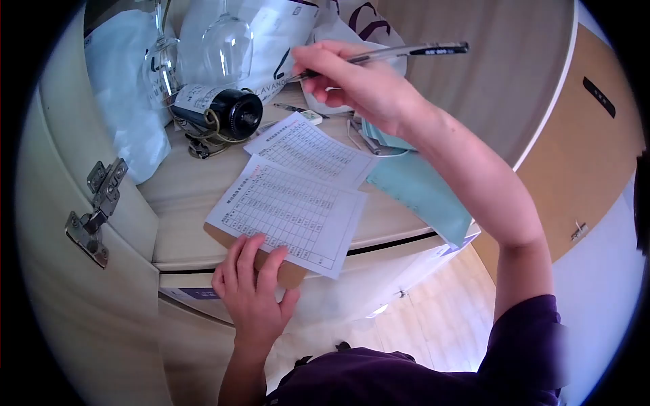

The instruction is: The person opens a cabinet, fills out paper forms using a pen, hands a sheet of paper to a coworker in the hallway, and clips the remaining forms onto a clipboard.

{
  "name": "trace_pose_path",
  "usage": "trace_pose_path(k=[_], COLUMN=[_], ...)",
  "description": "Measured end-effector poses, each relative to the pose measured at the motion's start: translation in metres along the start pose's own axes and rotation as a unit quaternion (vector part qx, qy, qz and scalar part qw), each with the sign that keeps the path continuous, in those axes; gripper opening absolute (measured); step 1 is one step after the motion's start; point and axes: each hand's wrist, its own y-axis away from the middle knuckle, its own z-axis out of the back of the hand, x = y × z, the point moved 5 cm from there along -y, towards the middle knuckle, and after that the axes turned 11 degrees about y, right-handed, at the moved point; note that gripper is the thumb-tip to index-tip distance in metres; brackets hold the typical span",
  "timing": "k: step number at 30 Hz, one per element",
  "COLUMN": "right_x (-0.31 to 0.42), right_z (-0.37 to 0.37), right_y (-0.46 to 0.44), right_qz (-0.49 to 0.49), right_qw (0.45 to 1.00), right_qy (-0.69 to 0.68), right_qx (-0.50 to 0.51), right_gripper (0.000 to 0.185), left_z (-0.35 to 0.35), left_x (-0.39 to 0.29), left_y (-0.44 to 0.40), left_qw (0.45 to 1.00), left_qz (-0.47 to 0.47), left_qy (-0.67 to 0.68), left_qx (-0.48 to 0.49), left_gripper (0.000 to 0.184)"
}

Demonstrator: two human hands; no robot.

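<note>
A pen [413, 51] with a clear barrel and black end is pinched in my right hand [359, 81], raised above the shelf with its tip pointing left. My left hand [254, 291] has its fingers spread, the fingertips resting on the lower edge of a printed form [291, 210] with a table and a line of red text. Brown card [292, 276] shows from beneath this sheet, next to my left fingers. Behind it, partly overlapped, lies a second printed form [318, 152]. Pale green paper [426, 193] sits under my right forearm.
A dark bottle [233, 114] lies in a metal holder at the back left, near two stemmed glasses [229, 51]. White bags [125, 88] stand behind. A metal hinge [98, 210] juts from the left door, and a drawer front [325, 291] lies below the shelf edge.
</note>
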Motion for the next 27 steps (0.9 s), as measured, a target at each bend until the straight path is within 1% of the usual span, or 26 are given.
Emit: trace_pose_path(k=[3,4,8,10,12,15,18,21,24,27], right_x=[-0.004,-0.006,-0.029,-0.038,-0.044,-0.04,-0.026,-0.014,-0.008,-0.011], right_z=[0.018,0.022,0.039,0.046,0.047,0.041,0.031,0.019,-0.007,-0.045], right_y=[0.022,0.031,0.061,0.071,0.077,0.077,0.072,0.064,0.054,0.044], right_qz=[0.002,-0.028,-0.065,-0.074,-0.08,-0.05,-0.042,-0.006,0.015,0.037], right_qw=[0.998,0.995,0.992,0.991,0.991,0.993,0.994,0.998,0.998,0.996], right_qy=[0.064,0.099,0.11,0.112,0.099,0.107,0.102,0.069,0.053,-0.005], right_qx=[-0.009,-0.014,-0.025,-0.026,-0.034,-0.013,-0.01,-0.003,0.025,0.08], right_gripper=[0.025,0.025,0.025,0.028,0.033,0.026,0.026,0.026,0.025,0.024], left_z=[0.0,0.0,0.001,0.001,0.002,0.001,0.002,0.002,0.002,0.001], left_x=[-0.001,-0.001,-0.003,-0.004,-0.004,-0.004,-0.004,-0.004,-0.003,-0.001], left_y=[-0.001,-0.001,-0.001,-0.001,-0.001,0.0,-0.001,-0.001,-0.001,0.0], left_qw=[1.0,1.0,1.0,1.0,1.0,1.0,1.0,1.0,1.0,1.0], left_qz=[0.0,0.001,-0.002,0.001,0.002,0.002,0.003,0.004,0.011,0.008], left_qy=[0.001,0.001,0.003,0.001,0.003,0.002,-0.001,-0.002,-0.001,-0.003], left_qx=[0.0,0.001,0.004,0.017,0.008,0.005,0.009,0.01,0.017,0.012], left_gripper=[0.05,0.05,0.05,0.048,0.05,0.052,0.053,0.053,0.053,0.053])
